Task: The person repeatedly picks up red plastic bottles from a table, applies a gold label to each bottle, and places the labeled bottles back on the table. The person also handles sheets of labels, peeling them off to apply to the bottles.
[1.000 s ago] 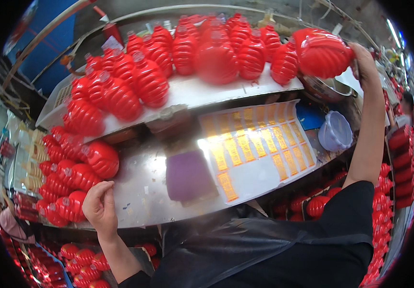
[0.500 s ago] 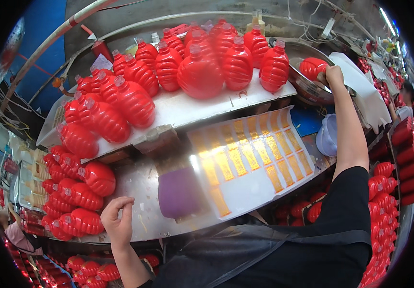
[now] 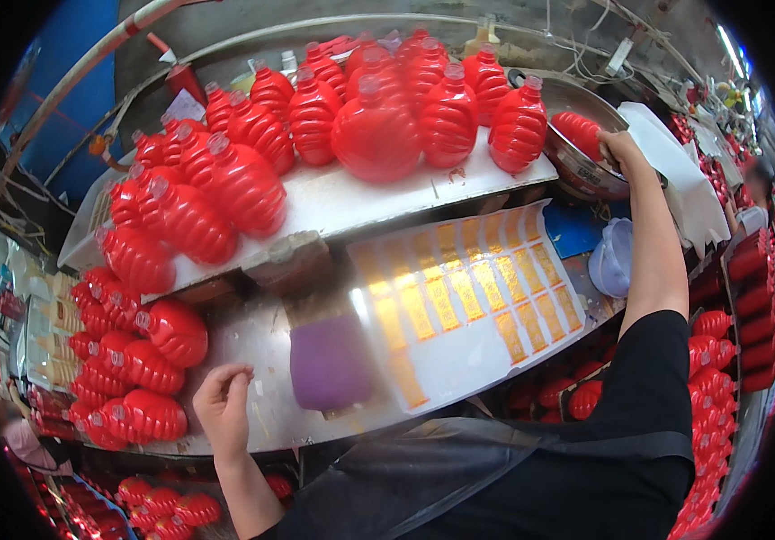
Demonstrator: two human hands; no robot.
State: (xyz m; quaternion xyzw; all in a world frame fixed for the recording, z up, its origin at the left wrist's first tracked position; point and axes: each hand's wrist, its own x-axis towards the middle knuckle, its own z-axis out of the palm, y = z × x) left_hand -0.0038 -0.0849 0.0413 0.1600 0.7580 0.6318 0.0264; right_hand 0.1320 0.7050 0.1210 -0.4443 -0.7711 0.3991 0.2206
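Observation:
My right hand point(image 3: 618, 151), arm stretched to the far right, grips one end of a red ribbed plastic bottle point(image 3: 576, 132). That bottle lies on its side, over or in a wide metal basin point(image 3: 626, 108); its neck is hidden. My left hand point(image 3: 223, 396) hovers over the near left of the metal table, fingers curled toward the thumb, with nothing visible in them. Between the hands lie a purple pad point(image 3: 329, 364) and a white backing sheet point(image 3: 468, 360) carrying rows of shiny gold labels point(image 3: 446, 301). Part of the sheet is bare.
Red bottles point(image 3: 376, 135) stand crowded on a raised white shelf point(image 3: 387, 202). More red bottles point(image 3: 149, 364) lie stacked at the table's left end. A pale purple bucket point(image 3: 612, 258) sits by my right forearm. Crates of red bottles point(image 3: 711, 396) flank me. Other people are at the far sides.
The view has shifted slightly. My right hand has tipped the bottle a little within the basin and sits slightly lower. My left hand stays curled near the same spot.

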